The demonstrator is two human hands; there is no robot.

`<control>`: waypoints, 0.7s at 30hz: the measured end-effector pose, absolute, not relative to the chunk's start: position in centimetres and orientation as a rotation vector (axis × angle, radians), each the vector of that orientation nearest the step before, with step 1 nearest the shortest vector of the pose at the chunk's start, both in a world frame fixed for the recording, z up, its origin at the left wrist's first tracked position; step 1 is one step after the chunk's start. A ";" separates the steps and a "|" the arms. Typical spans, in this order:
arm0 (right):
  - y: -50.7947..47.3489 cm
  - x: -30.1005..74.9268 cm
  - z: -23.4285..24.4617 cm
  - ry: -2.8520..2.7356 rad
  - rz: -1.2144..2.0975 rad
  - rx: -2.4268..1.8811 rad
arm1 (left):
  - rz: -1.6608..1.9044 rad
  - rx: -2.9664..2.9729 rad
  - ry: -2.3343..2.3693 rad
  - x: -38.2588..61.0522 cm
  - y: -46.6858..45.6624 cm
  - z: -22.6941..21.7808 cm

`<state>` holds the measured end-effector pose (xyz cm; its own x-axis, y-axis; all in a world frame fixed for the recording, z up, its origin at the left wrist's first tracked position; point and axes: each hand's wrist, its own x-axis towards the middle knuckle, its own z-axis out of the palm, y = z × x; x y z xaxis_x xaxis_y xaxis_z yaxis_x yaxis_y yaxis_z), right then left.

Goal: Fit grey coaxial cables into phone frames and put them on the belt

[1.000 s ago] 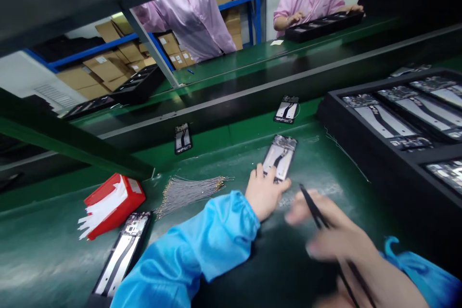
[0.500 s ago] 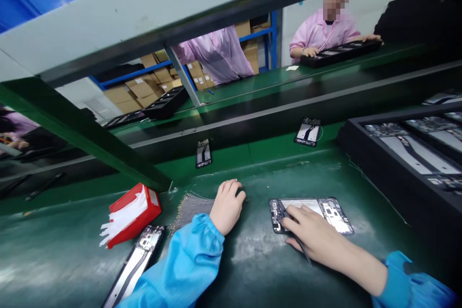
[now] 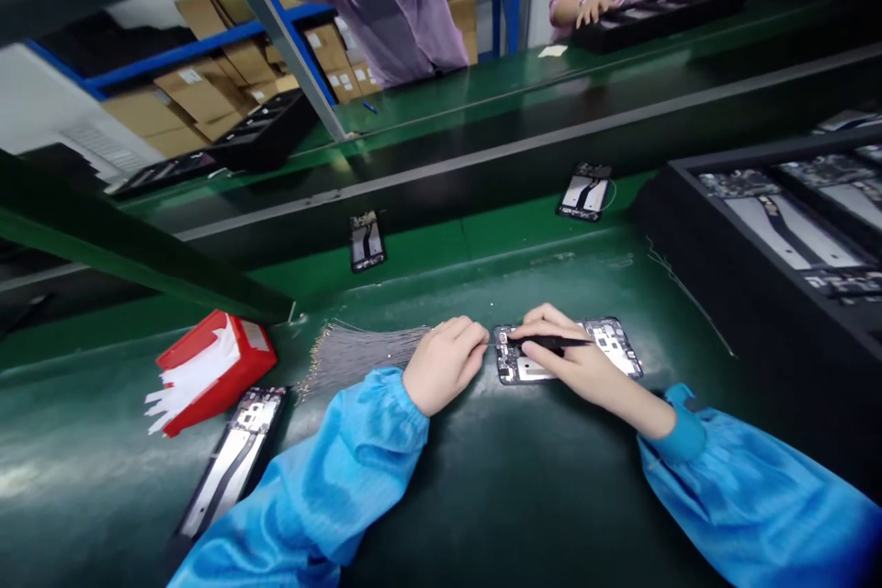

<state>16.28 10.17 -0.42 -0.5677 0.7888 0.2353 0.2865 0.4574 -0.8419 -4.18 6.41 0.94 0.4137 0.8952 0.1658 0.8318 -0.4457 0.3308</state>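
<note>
My left hand point(image 3: 446, 366) is closed in a pinch at the right end of a bundle of thin grey cables point(image 3: 365, 354) with gold-coloured ends. A fine cable point(image 3: 491, 344) seems to run from its fingertips to an opened phone point(image 3: 606, 331). My right hand point(image 3: 571, 354) lies over that phone, closed on black tweezers point(image 3: 551, 343); one pointed end faces right and the other end is near the phone's left part. The phone lies flat, its boards and silver middle showing, partly hidden by the right hand.
A red box point(image 3: 213, 377) of white strips stands left, beside another opened phone point(image 3: 234, 455). Two more phones point(image 3: 367, 241) point(image 3: 584, 193) lie along the back ledge. A black tray point(image 3: 689, 248) of phones stands right. A green post point(image 3: 138, 239) slants at left; two people in pink work opposite.
My left hand has gone from resting on the cables to a pinch beside the phone. My right hand has turned its tweezers over the phone. The phone has shifted left, and the view has tilted down.
</note>
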 end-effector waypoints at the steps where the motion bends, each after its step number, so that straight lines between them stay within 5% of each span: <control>1: 10.2 16.3 -0.5 -2.062 1.052 -0.893 | 0.498 2.451 1.491 -3.9 6.4 0.7; 21: 9.7 16.2 -0.9 -2.009 1.281 -0.945 | 0.454 2.567 1.600 -3.3 5.1 -1.4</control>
<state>16.22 9.73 -0.94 -0.5877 0.8040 0.0903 0.2577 0.2918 -0.9211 -3.32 5.06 -1.36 0.4097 0.8888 0.2055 0.8643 -0.4503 0.2242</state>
